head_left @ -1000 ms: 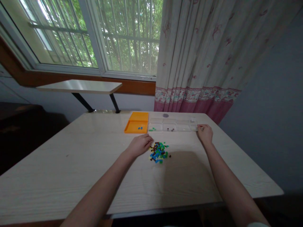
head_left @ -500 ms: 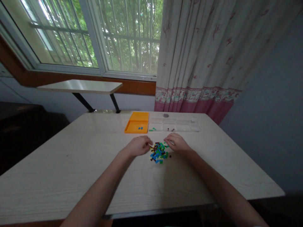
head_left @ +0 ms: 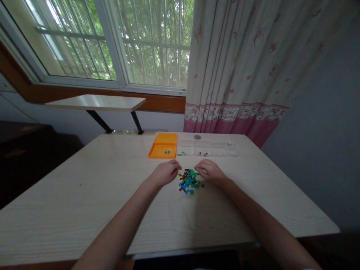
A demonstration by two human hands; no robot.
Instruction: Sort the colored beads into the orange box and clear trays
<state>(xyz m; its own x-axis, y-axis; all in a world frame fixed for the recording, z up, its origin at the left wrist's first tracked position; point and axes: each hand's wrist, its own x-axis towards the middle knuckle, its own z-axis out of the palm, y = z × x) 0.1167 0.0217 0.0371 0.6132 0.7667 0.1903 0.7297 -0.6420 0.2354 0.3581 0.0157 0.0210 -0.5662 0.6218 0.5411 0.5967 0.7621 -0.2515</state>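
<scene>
A heap of small plastic building blocks in blue, green, brown and yellow lies on the table. My left hand is at the heap's upper left edge, fingers curled and closed; whatever they may pinch is too small to make out. Across from it, my right hand rests by the upper right edge, thumb and fingertips drawn together. Any piece between them cannot be made out. One dark block lies apart, just right of the heap.
Behind the hands stands an open orange box holding blue pieces. Beside it is a clear compartment tray with a few green and dark pieces. A round grey object sits behind the tray. A raised white shelf stands at the back left.
My left hand has lifted slightly up and away from the heap's left edge. My right hand has barely moved.
</scene>
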